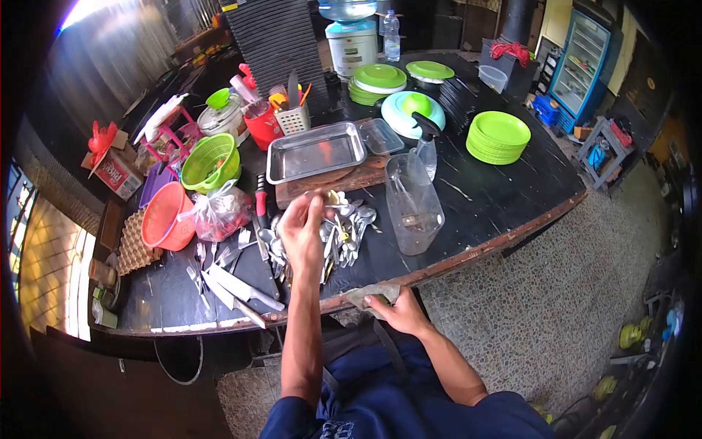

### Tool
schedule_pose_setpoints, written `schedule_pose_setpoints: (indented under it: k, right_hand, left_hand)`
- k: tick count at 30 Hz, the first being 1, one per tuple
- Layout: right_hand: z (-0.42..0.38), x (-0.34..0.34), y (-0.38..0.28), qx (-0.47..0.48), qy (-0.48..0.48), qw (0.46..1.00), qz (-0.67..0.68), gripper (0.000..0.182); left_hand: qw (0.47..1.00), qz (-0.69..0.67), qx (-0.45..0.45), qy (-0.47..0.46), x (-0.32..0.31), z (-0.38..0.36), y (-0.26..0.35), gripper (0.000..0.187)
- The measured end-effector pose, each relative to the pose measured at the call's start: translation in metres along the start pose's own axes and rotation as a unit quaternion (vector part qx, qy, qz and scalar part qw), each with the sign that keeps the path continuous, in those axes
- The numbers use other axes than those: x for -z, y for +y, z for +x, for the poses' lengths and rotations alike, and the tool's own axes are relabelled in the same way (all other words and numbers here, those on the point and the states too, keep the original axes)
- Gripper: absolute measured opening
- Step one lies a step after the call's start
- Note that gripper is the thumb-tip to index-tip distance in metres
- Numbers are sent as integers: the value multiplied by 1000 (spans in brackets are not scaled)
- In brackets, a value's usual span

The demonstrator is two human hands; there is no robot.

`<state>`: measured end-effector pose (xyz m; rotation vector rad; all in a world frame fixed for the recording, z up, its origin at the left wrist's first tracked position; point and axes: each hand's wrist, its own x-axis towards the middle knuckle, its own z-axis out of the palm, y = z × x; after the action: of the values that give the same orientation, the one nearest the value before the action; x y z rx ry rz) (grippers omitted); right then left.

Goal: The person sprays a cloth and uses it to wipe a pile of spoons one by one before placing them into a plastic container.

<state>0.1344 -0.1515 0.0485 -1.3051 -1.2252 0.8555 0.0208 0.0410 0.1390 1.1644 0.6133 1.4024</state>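
Note:
My left hand (pixel 302 233) is over the left part of a pile of spoons and forks (pixel 344 234) on the black table, its fingers bent and slightly apart with nothing visible in them. At the table's front edge, my right hand (pixel 404 313) is closed on a greyish cloth (pixel 373 295). Left of the pile lie two knives with broad blades (pixel 235 285), several forks (pixel 199 274) and a knife with a red handle (pixel 261 201). To the right of the pile stands a clear plastic container (pixel 414 212).
Behind the pile, a metal tray (pixel 316 152) rests on a wooden board (pixel 333 183). Green plates (pixel 498 137) and a spray bottle (pixel 424 150) are to the right. A red basket (pixel 168 216), green basket (pixel 210 162) and filled plastic bag (pixel 221 211) occupy the left.

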Motion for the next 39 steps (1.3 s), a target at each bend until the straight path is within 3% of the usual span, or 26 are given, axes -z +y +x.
schedule_pose_setpoints:
  k: [3,6,9,11,13,15,17,21,25,30,32,37,39]
  right_hand:
    - [-9,-4,6,-60,-4,998,24,20]
    - [-13,-8,5,-79,-21,996,26,22]
    - [-15,-7,3,-63,-30,997,-16,26]
    - [-16,-3,-8,-68,-62,996,-20,29]
    - [-19,-3,1,-55,-61,996,-22,30]
    - [-21,-1,3,-66,-55,996,-19,31]
    - [-22,0,4,-92,-59,994,-22,32]
    - [-25,-6,14,-97,-65,993,-7,34]
    - [-26,-4,5,-100,-75,992,-14,33]
    - [-26,-3,4,-105,-81,991,-32,34]
    - [-25,-3,-1,-105,-86,990,-23,34]
    - [-24,-9,5,-113,-90,989,-6,33]
    - [-25,-10,8,-119,-90,989,-14,34]
  left_hand:
    - [993,65,-12,-99,-46,15,11,16]
    - [962,119,-56,-241,-82,25,-20,16]
    - [884,286,-121,-350,-109,29,-33,12]
    - [863,334,-140,-354,-121,26,-39,14]
    - [790,413,-198,-408,-122,35,-72,16]
    - [772,418,-174,-447,-122,41,-89,19]
    - [685,492,-199,-499,-124,42,-97,18]
    - [631,514,-133,-565,-140,49,-100,19]
    - [625,494,-123,-592,-144,53,-102,20]
    - [675,406,-30,-615,-143,61,-90,17]
    - [671,396,-28,-627,-142,59,-89,18]
    - [652,441,-80,-611,-140,54,-83,24]
    - [682,463,-125,-553,-138,53,-70,29]
